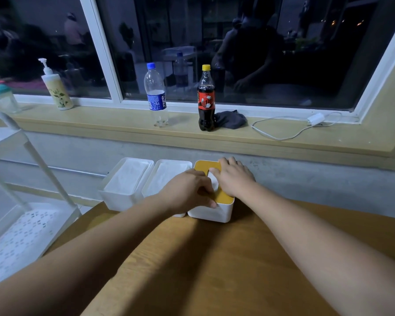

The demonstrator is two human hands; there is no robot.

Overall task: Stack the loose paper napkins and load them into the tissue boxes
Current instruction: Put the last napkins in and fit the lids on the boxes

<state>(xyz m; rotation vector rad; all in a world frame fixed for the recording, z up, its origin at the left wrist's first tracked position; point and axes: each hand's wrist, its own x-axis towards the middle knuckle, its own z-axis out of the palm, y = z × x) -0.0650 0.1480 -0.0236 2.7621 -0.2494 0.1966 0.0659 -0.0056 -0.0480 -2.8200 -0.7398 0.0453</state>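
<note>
**Worktop's far edge is the weak spot while the lid gets pressed home**

Wooden worktop (214,258) fills the near view, and the lidded tissue box (211,213) stands at its far edge; every place below is given from that box.

Directly to its left stands the middle tissue box (169,161), touching it or nearly so. Further left is the outer tissue box (114,197). Both are open-topped, with white napkins (127,179) lying flat inside.

On top of the lidded box, the right hand (234,176) lies palm down over the far right of the yellow lid (224,197). Its fingers are straight and together, and its thumb reaches to the slot. The left hand (189,190) covers the near left corner. Its fingers are curled down onto the lid beside the slot, and its thumb is on the front rim, so it seems to grip the lid's edge. A white napkin top (214,182) shows through the slot.

Judged risks:
- Uneven pressure from the two hands could seat the lid crooked or pop one corner up.
- A napkin edge could be pinched under the rim.
- A thumb could push the top sheet down out of reach.
- A forward shove could slide the light box off the far edge or knock its neighbour.
</note>
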